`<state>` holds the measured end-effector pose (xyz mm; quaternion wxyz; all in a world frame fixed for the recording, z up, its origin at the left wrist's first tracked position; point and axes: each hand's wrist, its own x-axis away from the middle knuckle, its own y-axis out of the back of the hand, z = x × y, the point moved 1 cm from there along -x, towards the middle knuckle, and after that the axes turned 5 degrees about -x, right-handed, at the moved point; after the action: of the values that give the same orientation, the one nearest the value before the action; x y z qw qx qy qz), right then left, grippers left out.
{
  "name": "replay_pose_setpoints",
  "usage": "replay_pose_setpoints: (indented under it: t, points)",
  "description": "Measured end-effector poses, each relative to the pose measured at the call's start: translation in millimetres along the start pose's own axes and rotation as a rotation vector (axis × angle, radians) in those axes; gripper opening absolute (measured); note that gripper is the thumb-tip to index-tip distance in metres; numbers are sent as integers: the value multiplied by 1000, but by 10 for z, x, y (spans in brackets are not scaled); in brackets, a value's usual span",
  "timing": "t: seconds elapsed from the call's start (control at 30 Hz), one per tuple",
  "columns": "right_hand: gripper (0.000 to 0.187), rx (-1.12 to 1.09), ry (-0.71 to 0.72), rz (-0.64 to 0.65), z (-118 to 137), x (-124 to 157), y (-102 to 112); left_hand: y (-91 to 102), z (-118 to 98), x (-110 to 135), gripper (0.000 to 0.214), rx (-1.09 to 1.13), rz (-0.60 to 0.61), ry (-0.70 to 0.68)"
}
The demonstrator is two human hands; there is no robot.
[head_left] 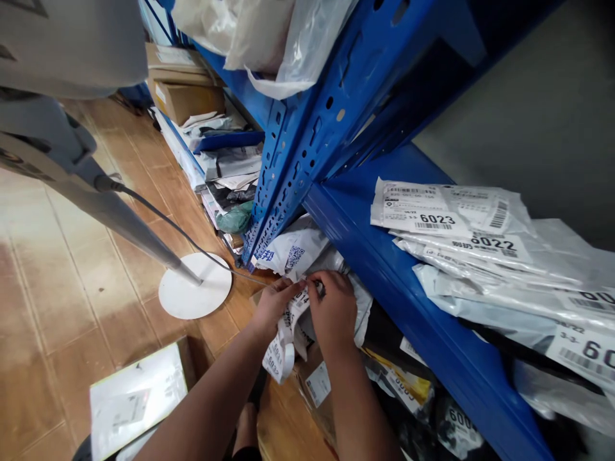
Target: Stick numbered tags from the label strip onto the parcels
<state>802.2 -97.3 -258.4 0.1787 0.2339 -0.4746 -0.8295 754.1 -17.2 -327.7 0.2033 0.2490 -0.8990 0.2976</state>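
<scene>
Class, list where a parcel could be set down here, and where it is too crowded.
Bare floor left of the round base; a bare shelf strip between post and bags. Crowded: the parcels around the left hand and right hand, which pinch labels.

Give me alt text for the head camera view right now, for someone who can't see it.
The left hand and right hand pinch a strip of numbered labels low beside a blue metal rack. White poly mailers labelled 6023 and 6022 lie on its shelf, and a round white stand base sits on the tiled floor.
</scene>
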Motion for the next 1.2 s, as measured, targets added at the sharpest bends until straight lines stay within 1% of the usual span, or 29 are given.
replay_pose_setpoints:
  t: [0.1,0.17,0.2,0.3,0.37,0.43,0.47,0.53,0.6,0.67,0.7,0.77,0.83,0.9,0.97,1.07,1.13,1.2]
  points:
    - [10,44,-1,10,-2,4,-44,95,3,56,57,-97,-43,33]
    - [10,68,-25,11,-14,-9,-65,191,22,121,58,-194,-72,13]
    - [10,73,-45,9,-20,-18,-71,244,28,165,58,-256,-68,-5]
    - [12,72,-129,20,-26,-49,-74,397,2,325,52,-504,11,-84]
    - [8,60,-148,15,-6,-60,-64,448,-72,410,45,-647,88,-178]
    - [22,46,-134,-27,27,-64,-40,434,-176,445,37,-721,137,-289]
    - [28,41,-109,-39,45,-64,-23,406,-228,442,33,-744,140,-334]
    - [27,52,-38,-6,77,-70,15,338,-308,404,33,-741,126,-371]
    - [22,70,36,75,95,-85,54,289,-344,350,45,-681,117,-359]
    - [25,72,85,131,93,-110,88,285,-351,309,58,-627,111,-353]
    - [27,63,102,139,86,-125,100,300,-351,298,60,-613,100,-357]
    - [32,35,148,141,67,-157,116,341,-356,293,51,-620,63,-379]
    - [38,12,193,149,46,-187,123,366,-362,298,35,-693,82,-387]
    - [43,-12,227,187,31,-215,128,362,-358,298,33,-788,118,-372]
    - [42,-44,227,218,23,-240,137,339,-336,289,41,-820,106,-345]
    - [31,-60,189,239,17,-265,151,298,-274,270,49,-775,42,-340]
    - [27,-26,185,268,13,-272,154,281,-224,260,51,-753,35,-347]
    - [28,24,194,303,6,-279,158,280,-182,250,55,-732,39,-338]
